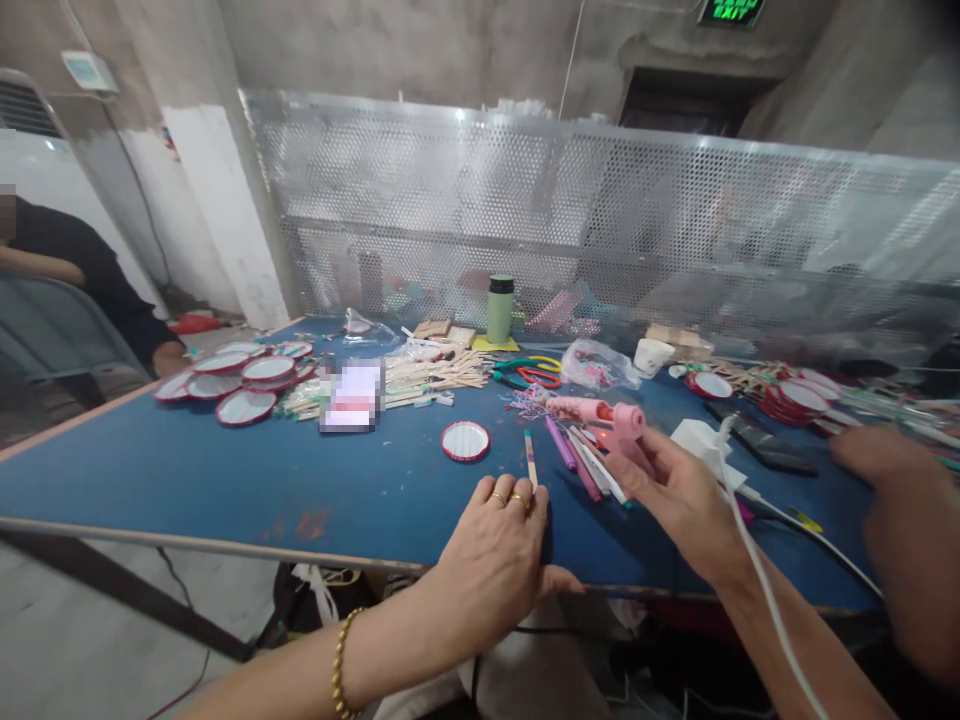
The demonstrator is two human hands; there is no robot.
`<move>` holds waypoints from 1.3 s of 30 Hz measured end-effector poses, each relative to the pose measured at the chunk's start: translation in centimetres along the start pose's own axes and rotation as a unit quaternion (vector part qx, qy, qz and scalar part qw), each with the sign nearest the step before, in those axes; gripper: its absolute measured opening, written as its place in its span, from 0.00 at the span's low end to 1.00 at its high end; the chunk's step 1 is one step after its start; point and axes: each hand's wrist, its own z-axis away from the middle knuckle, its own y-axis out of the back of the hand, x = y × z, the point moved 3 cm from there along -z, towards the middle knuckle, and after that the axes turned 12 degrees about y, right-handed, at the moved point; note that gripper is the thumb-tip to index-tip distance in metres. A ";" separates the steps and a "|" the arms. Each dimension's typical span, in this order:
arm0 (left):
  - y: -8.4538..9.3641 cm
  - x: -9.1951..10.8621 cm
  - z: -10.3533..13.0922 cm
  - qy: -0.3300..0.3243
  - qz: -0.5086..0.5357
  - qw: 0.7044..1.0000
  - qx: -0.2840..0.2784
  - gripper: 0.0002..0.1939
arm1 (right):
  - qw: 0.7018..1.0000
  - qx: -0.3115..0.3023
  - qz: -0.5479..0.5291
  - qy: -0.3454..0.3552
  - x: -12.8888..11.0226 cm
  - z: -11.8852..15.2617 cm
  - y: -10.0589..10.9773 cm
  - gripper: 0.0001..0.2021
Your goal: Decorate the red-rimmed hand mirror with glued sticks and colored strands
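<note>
My left hand (499,535), with rings and a gold bracelet, lies knuckles up at the table's front edge. Its curled fingers press on the lower end of a small wooden stick (530,455) with a green tip. Around the handle of a pink glue gun (626,430), my right hand (679,495) is closed, and the gun's nozzle points left above the pens. A round mirror with a red rim (466,441) lies face up, just left of the stick. Purple, pink and white pens (581,460) lie between the stick and the glue gun.
Red-rimmed mirrors (246,406) and many sticks (442,372) lie at the left and back of the blue table (360,490). A green bottle (500,310) stands behind. A white cable (757,580) crosses my right forearm. Another person's blurred arm (911,540) reaches in at right.
</note>
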 end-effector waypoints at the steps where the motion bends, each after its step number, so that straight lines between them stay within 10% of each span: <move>1: -0.1 0.0 0.0 0.001 -0.002 1.000 0.003 0.41 | 1.000 -0.007 0.001 -0.010 0.4 0.0 -0.2 0.25; 16: 0.1 -0.3 0.5 0.000 0.039 0.999 0.020 0.44 | 0.980 -0.059 -0.127 -0.144 3.6 1.9 0.3 0.25; 39: 0.3 0.2 0.3 -0.020 0.014 1.000 0.009 0.43 | 0.982 -0.110 -0.103 -0.111 2.4 2.5 0.5 0.26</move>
